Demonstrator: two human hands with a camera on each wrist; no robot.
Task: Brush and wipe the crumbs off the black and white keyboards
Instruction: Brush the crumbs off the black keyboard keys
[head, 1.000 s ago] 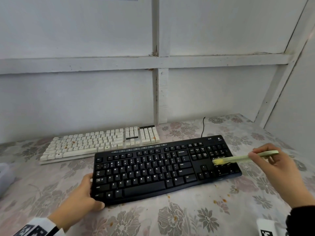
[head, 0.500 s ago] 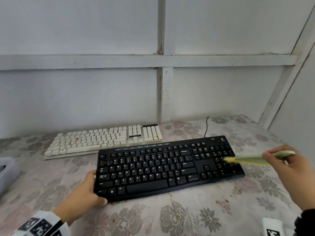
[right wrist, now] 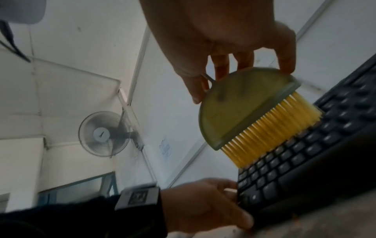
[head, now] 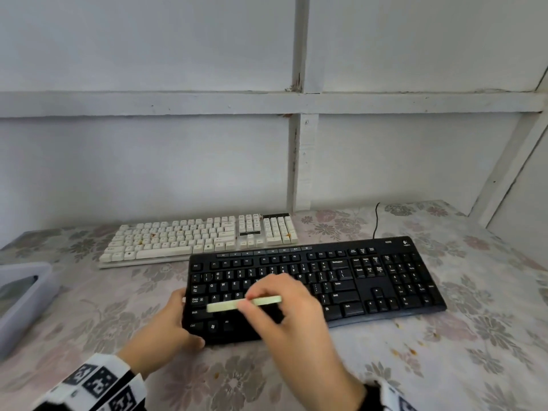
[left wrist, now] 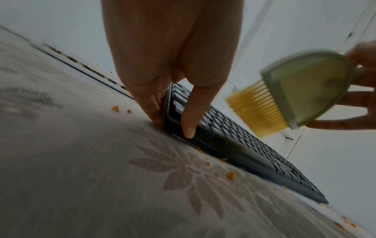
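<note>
The black keyboard (head: 341, 280) lies in front on the flowered tablecloth, with the white keyboard (head: 201, 238) behind it to the left, orange crumbs (head: 152, 235) among its keys. My left hand (head: 178, 321) grips the black keyboard's left end, thumb at the front corner (left wrist: 188, 122). My right hand (head: 284, 310) pinches a pale green brush (head: 243, 304) with yellow bristles (right wrist: 270, 133) over the left letter keys. In the right wrist view the bristles touch the keys (right wrist: 284, 154).
Orange crumbs (head: 406, 350) lie scattered on the cloth in front of the black keyboard's right half, and more lie near its left corner (left wrist: 231, 175). A grey tray (head: 26, 295) stands at the far left. The white wall rises just behind the keyboards. A black cable (head: 376, 218) runs back.
My right hand has carried the brush from the number pad at the right end leftward to the letter keys. My left hand has kept its hold on the keyboard's left end.
</note>
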